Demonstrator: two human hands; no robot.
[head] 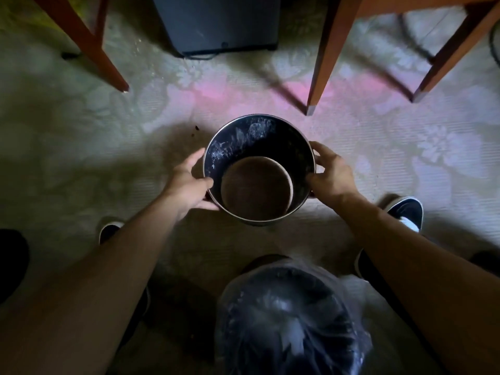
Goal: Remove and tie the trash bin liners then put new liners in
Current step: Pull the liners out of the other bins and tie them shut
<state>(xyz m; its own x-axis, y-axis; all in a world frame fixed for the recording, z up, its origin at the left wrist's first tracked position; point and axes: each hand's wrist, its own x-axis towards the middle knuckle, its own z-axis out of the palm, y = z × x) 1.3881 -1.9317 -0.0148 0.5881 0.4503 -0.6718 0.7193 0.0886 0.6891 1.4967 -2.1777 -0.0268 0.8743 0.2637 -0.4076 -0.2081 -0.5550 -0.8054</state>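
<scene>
We count two round trash bins: one bare dark metal bin (238, 142) with a silver rim, and one liner-wrapped bin (290, 318) under clear crinkled plastic. We see two bare hands, the left hand (189, 182) and the right hand (330, 176). Two dark shoes with white soles show, a left shoe (108, 231) and a right shoe (406, 212). Three reddish-brown wooden furniture legs (326, 63) reach the carpet, beside one black box (221, 23) and two small dark crumbs (196, 128)

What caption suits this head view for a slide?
An unlined bin on carpet, gripped by left hand and right hand; clear plastic bag nearer.
</scene>
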